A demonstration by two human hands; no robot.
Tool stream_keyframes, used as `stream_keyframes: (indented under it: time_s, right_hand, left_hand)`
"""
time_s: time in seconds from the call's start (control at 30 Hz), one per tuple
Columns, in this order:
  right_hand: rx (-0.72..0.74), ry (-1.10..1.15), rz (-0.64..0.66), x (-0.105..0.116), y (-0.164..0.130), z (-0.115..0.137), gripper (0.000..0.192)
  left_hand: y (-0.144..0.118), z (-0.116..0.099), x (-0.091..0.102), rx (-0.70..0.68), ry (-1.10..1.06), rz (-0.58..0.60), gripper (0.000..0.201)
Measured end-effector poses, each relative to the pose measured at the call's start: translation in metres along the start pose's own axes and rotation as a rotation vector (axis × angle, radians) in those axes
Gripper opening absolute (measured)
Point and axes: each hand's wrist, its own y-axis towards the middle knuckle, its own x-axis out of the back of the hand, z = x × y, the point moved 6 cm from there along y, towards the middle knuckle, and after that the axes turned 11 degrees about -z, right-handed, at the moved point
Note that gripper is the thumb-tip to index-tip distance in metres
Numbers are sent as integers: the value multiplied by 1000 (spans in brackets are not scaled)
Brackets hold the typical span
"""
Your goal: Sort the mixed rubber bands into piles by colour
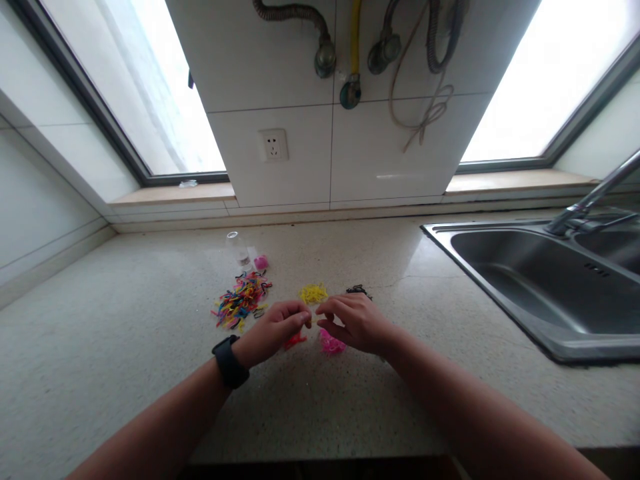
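Note:
My left hand (284, 325), with a dark watch on its wrist, hovers over the counter, thumb and fingers pinched; whatever they hold is too small to make out. Just to its right is my right hand (356, 321), its thumb and forefinger apart and nothing visible between them. Below the hands lie a red pile (295, 340) and a pink pile (332, 342) of small rubber bands, each partly covered. Beyond them sit a yellow pile (313, 293) and a black pile (358, 290). A mixed-colour heap of rubber bands (241, 300) spreads to the left.
A clear plastic cup (237, 248) and a small pink object (261, 262) stand behind the mixed heap on the speckled counter (150, 320). At the right is a steel sink (510, 280) with a faucet (590, 200). A socket (274, 145) is on the tiled wall.

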Motion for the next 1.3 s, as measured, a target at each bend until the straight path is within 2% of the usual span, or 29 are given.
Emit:
stream_keyframes:
  time_s: [0.2,0.7,0.83,0.93,1.1,1.17,1.3]
  right_hand:
    - [24,-8,17,-2,0,0,13]
    - [2,-61,45,-3,-2,-5,16]
    - [-61,-119,77,-5,-4,-15,17]
    - [-121,-196,155,-9,-5,-24,15]
    - [-176,-301,282,-16,-8,-36,9]
    - [-209,-341,284,-17,-7,-39,11]
    - [-294,-406,199,-13,-5,-43,19]
  left_hand:
    - [2,3,1,-4,45,-35,38]
    - [1,4,3,9,4,-45,40]
    - [4,7,7,-9,-3,-43,39]
    - [5,6,14,-78,96,-69,38]
    - [7,-1,25,-212,401,-92,33]
    - [8,-2,30,-234,457,-106,33]
    - [9,-4,39,-263,479,-162,33]
